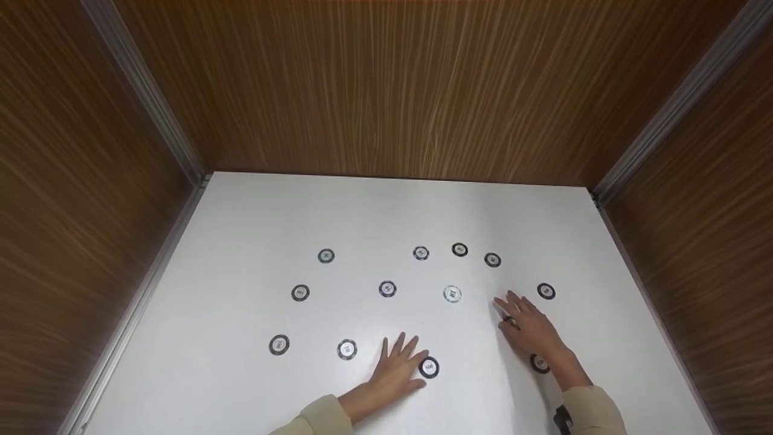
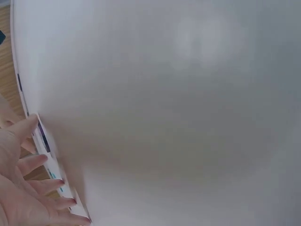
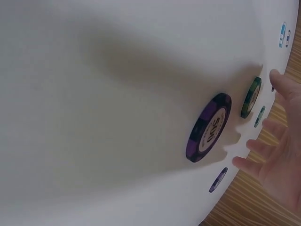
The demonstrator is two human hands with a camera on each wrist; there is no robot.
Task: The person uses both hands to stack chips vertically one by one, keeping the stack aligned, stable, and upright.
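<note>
A white table (image 1: 253,211) lies under the fingers (image 1: 399,344), its surface reaching past them. Well ahead of the fingertips stands a brown wood-grain back panel (image 1: 386,90); far to their left and right rise a matching left panel (image 1: 72,181) and right panel (image 1: 718,181), with grey corner posts (image 1: 140,78) between.

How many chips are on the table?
13 visible: four chips in the far row, four midway, two left of the left hand, one by its index finger, one beneath the right hand, one beside its wrist. More may be hidden.
</note>
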